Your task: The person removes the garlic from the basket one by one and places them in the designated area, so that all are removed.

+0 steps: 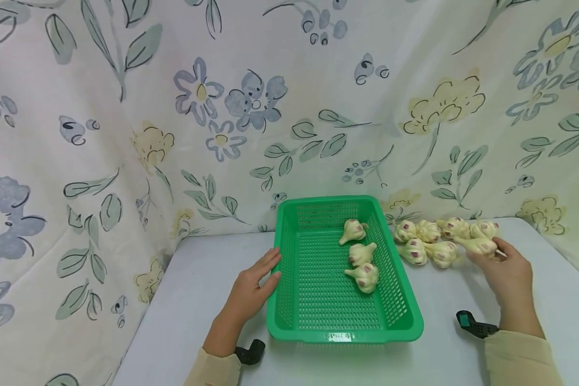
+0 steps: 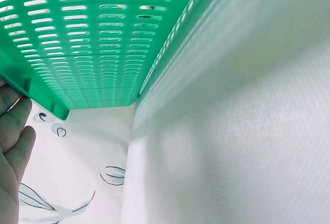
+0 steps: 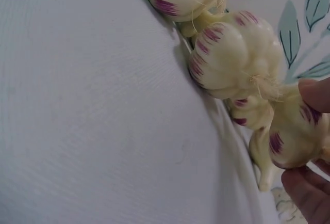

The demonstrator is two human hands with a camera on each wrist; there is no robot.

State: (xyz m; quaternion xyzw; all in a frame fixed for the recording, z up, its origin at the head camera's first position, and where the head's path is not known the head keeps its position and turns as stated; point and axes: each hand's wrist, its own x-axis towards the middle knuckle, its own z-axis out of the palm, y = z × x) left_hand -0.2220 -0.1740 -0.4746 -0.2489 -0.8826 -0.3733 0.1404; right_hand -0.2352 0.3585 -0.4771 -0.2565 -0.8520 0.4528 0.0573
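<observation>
Plainly, the right hand (image 1: 509, 268) pinches a garlic bulb (image 1: 479, 246) between thumb and fingers, at the near right edge of six other bulbs (image 1: 442, 254) on the bench (image 1: 212, 268). The left hand (image 1: 253, 289) grasps nothing; its fingers lie fairly straight against the left rim of the green basket (image 1: 309, 335). Since the pinched bulb crowds its neighbours, lifting it could set one rolling, as their rounded sides give poor footing. A smooth surface might also slip from that light pinch. Too firm a push from the left hand could slide the basket, which seems light. Inside, three bulbs (image 1: 365, 277) lie toward the right, two close together. Between the pile and the basket's floor stands the right wall (image 1: 394, 295); behind hangs a flowered curtain (image 1: 270, 139).
</observation>
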